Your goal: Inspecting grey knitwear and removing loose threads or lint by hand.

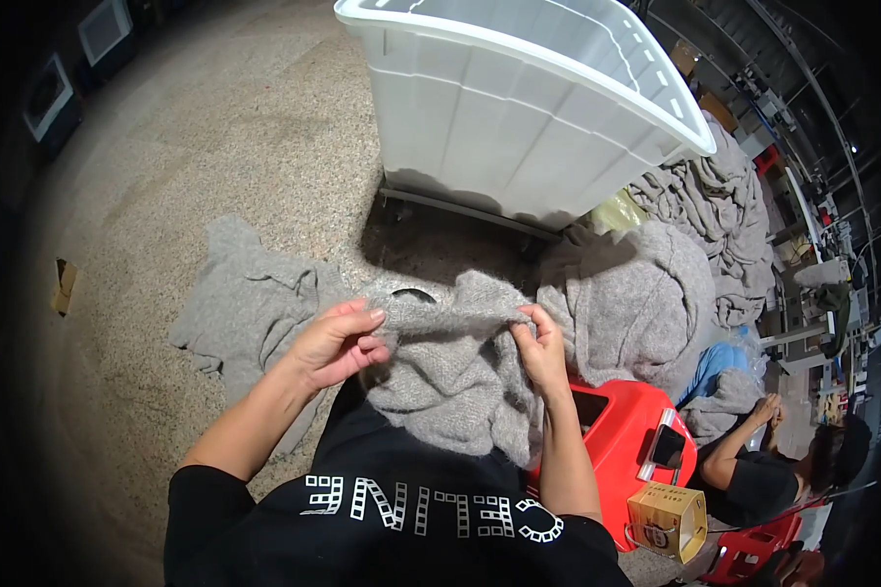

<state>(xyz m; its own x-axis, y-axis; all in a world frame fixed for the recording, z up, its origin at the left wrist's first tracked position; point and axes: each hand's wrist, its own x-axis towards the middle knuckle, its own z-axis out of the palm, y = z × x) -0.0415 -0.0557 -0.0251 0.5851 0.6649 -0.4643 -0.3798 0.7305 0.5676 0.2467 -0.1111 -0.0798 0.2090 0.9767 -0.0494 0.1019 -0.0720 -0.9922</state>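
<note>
A grey knitted garment point(450, 377) lies across my lap, its upper edge stretched between my two hands. My left hand point(338, 342) pinches that edge at the left, thumb on top and fingers curled beneath. At the right end, my right hand point(541, 347) grips the same edge between thumb and fingers. Folds of the knit hang down below the taut edge, and a small dark gap shows near its upper left part. Left of my lap, another grey knitted piece point(250, 293) is spread on the floor.
A large white plastic bin point(519, 127) stands ahead. Heaped grey knits point(636, 293) lie to the right. Beside me, a red plastic stool point(617, 421) carries a phone point(668, 446), with a yellow paper bag point(668, 521) near it. Another person point(764, 479) sits at far right.
</note>
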